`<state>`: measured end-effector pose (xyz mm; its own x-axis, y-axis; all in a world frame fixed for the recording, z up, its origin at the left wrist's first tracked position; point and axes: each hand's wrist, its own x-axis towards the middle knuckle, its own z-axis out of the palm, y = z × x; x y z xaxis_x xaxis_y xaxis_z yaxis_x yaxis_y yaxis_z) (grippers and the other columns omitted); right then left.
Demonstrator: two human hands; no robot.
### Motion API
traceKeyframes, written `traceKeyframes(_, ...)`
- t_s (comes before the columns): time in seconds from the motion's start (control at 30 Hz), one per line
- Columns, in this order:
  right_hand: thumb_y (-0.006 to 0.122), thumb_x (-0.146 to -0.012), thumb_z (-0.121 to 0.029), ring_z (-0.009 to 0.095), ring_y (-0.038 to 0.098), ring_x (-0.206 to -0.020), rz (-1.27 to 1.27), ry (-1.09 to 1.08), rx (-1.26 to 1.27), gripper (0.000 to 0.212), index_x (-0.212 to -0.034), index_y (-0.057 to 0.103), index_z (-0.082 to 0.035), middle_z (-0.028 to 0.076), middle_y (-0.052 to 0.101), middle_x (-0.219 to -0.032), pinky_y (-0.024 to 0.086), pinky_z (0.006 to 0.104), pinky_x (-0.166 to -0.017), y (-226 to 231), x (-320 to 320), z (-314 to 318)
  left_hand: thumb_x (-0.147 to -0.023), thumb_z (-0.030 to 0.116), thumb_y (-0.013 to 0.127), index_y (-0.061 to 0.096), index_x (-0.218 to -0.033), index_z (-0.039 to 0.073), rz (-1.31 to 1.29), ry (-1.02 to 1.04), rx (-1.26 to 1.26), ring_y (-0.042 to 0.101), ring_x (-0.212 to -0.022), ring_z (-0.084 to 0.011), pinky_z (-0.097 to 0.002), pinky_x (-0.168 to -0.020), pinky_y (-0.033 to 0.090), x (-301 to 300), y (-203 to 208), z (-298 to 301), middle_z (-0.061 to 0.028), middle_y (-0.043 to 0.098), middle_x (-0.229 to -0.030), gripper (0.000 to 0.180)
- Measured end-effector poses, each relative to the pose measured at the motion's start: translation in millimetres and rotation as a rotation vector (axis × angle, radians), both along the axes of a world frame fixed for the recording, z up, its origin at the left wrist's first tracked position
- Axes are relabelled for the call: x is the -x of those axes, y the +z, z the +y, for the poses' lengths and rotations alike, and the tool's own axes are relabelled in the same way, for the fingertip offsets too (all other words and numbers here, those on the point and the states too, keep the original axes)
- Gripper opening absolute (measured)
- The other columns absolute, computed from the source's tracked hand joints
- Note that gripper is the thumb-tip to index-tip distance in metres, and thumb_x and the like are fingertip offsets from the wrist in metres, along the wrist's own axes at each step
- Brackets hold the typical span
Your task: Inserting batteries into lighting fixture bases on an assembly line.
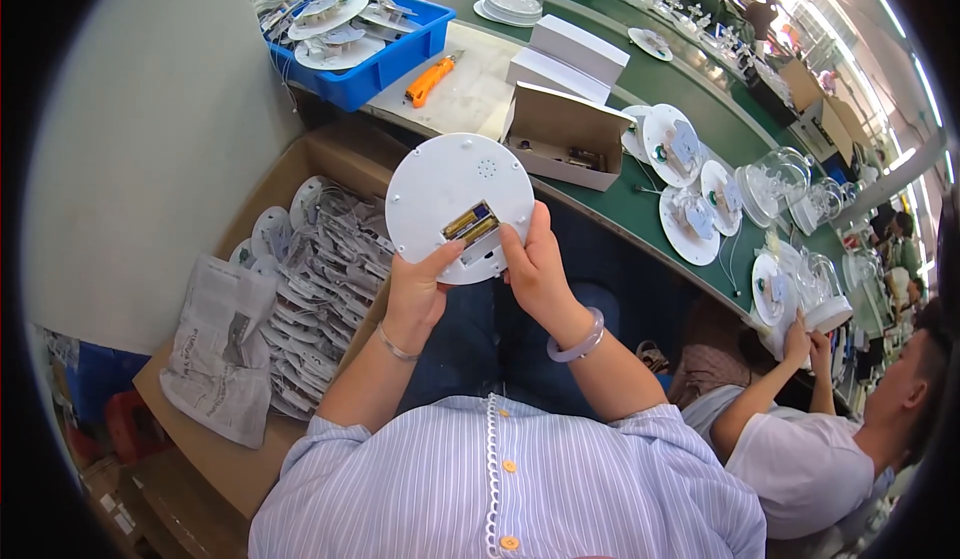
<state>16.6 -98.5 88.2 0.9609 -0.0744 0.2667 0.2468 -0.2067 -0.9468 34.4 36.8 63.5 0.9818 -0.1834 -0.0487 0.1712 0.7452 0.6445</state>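
Observation:
Between my two hands I hold a round white plastic base (430, 184), its underside turned up. Small pegs line its rim, and a cluster of little holes sits near the upper right. In its open battery compartment lie batteries (470, 223) with dark and gold wrapping. My left hand (420, 284) grips the lower left edge, thumb beside the compartment. My right hand (537, 267) clasps the lower right edge, its thumb at the compartment's other end. The fingers under the base are hidden.
A carton (375, 171) of wired white discs stands at left. On the bench are a blue bin (352, 87), an orange utility knife (430, 81), an open box (562, 167) with batteries, and wired discs (690, 224). A co-worker (800, 459) handles a disc at right.

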Motion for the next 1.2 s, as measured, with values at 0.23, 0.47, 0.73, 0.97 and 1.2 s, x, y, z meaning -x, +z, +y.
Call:
traceKeyframes(0.23,0.059,-0.077,-0.012,0.003,0.049,-0.060,0.278,0.520,-0.235,0.039,-0.111,0.043,-0.002,0.009,0.059,-0.093,0.037,0.0141,-0.045,20,13,-17,-0.072,-0.007,0.055,0.037,-0.118,0.002,-0.017,0.136,0.091,0.049,-0.101,-0.0234,-0.0339,-0.087,0.041,-2,30,33,-0.0112,0.048,-0.111,0.050)
traceKeyframes(0.47,0.051,-0.083,-0.011,0.008,0.053,-0.063,0.304,0.758,-0.321,0.014,-0.087,0.057,0.001,0.009,0.060,-0.082,0.045,0.0187,-0.057,17,33,-28,-0.076,0.005,0.054,0.037,-0.118,-0.003,-0.288,0.527,0.014,0.048,-0.103,-0.0235,-0.0367,-0.088,0.040,27,58,64,-0.0129,0.047,-0.114,0.046)
traceKeyframes(0.73,0.053,-0.081,-0.007,0.014,0.059,-0.075,0.192,0.854,-0.190,0.019,-0.098,0.058,0.000,0.011,0.060,-0.091,0.048,0.0210,-0.066,11,36,-28,-0.076,0.006,0.051,0.032,-0.122,-0.003,-0.502,0.465,0.105,0.041,-0.111,-0.0267,-0.0388,-0.094,0.033,51,70,67,-0.0144,0.041,-0.121,0.050)
traceKeyframes(0.97,0.054,-0.080,-0.006,0.014,0.059,-0.073,0.320,0.820,-0.287,0.019,-0.097,0.058,0.001,0.011,0.061,-0.087,0.048,0.0218,-0.064,2,41,-29,-0.073,-0.003,0.052,0.039,-0.116,-0.001,-0.289,0.644,-0.091,0.046,-0.102,-0.0224,-0.0354,-0.090,0.036,33,71,44,-0.0113,0.046,-0.112,0.046)
traceKeyframes(1.2,0.059,-0.077,-0.006,0.012,0.059,-0.068,0.320,0.752,-0.216,0.019,-0.094,0.059,0.002,0.009,0.062,-0.078,0.047,0.0196,-0.062,7,46,-37,-0.074,0.004,0.056,0.037,-0.116,-0.007,-0.406,0.677,-0.075,0.047,-0.103,-0.0249,-0.0364,-0.088,0.038,46,71,45,-0.0148,0.046,-0.114,0.047)
